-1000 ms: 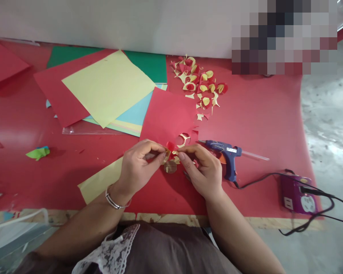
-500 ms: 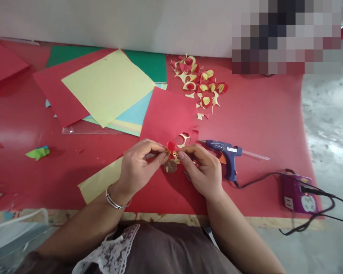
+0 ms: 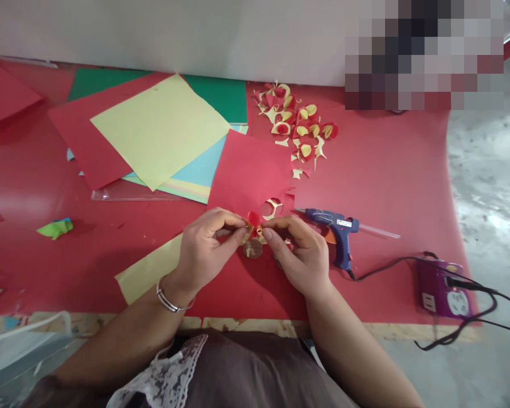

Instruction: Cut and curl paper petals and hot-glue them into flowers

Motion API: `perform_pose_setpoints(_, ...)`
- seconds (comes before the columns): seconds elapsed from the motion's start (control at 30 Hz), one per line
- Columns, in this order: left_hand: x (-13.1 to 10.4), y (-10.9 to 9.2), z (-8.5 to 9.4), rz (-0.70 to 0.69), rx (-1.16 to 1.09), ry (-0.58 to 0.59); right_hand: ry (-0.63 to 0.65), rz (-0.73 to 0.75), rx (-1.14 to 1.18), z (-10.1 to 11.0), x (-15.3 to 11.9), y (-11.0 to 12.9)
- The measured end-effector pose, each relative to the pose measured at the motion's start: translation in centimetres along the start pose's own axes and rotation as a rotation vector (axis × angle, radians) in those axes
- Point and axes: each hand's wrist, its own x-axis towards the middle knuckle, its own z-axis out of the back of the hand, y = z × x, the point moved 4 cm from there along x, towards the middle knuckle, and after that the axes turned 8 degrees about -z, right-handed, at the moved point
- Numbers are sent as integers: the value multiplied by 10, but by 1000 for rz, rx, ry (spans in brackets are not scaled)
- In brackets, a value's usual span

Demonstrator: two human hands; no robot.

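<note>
My left hand (image 3: 210, 243) pinches a small piece of yellow paper between thumb and forefinger. Close by on the right, my right hand (image 3: 300, 249) pinches a small curled strip of yellow paper (image 3: 259, 231). A red paper petal (image 3: 253, 217) shows between the two hands; which hand supports it I cannot tell. Just under the fingertips lies a round brown disc (image 3: 253, 249) on the red table. A yellow cut-out scrap (image 3: 273, 208) sits beyond my right fingertips. The blue glue gun (image 3: 331, 220) lies to the right of my right hand, a clear glue stick in its back.
Coloured paper sheets (image 3: 161, 130) are stacked at the back left. Red and yellow paper petals and scraps (image 3: 301, 127) are heaped at the back. A purple power socket box (image 3: 444, 289) with black cables stands right. A green paper piece (image 3: 55, 228) lies left.
</note>
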Motion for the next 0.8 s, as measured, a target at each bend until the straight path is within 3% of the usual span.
perform_pose_setpoints(0.2, 0, 1, 0, 10, -20, -7, 15, 96, -8, -2, -2, 3)
perform_pose_setpoints(0.4, 3, -6, 1, -87, 86, 19, -4, 188, -70, -3, -2, 3)
perform_pose_setpoints(0.53, 3, -7, 1, -97, 91, 24, -11, 163, -68, -2, -2, 1)
perform_pose_setpoints(0.63, 2, -2, 0, -33, 29, 25, -10, 108, -54, -2, -2, -1)
perform_pose_setpoints(0.8, -2, 12, -5, 205, -230, 15, -19, 47, -32, 0, -2, -2)
